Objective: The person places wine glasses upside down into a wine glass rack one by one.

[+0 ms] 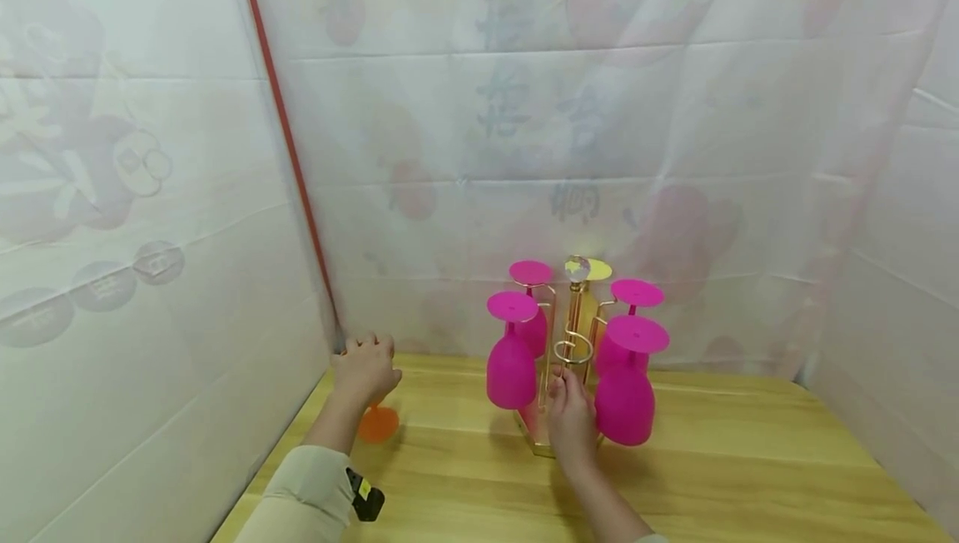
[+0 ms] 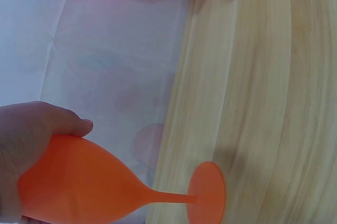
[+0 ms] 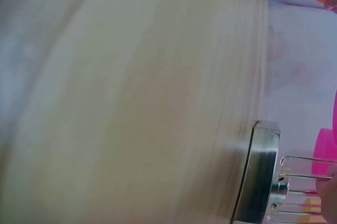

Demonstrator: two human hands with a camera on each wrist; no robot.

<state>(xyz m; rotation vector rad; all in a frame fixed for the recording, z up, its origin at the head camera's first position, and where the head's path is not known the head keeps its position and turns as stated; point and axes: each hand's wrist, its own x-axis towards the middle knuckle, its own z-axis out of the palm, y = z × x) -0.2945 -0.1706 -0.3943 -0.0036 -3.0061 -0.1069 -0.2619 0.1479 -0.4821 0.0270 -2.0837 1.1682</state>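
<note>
At the left, my left hand [image 1: 365, 372] grips an orange goblet [image 2: 84, 182] round its bowl from above. The goblet stands foot down; its round foot [image 2: 206, 195] is close to the table surface. My right hand [image 1: 573, 426] holds a gold wire of the glass rack [image 1: 543, 448], low between the hanging goblets. Several pink goblets [image 1: 512, 372] hang upside down on this rack. Behind its centre post hangs a yellow goblet [image 1: 588, 318], mostly hidden. The right wrist view shows the rack's thick metal base [image 3: 258, 176] and part of the right hand [image 3: 329, 195].
A clear faceted knob [image 1: 577, 268] tops the rack, with a wire ring [image 1: 573, 351] below it. The wooden table [image 1: 719, 460] ends at a pale printed curtain [image 1: 449, 193] at the back and sides. A red strip [image 1: 277, 102] runs down the left corner.
</note>
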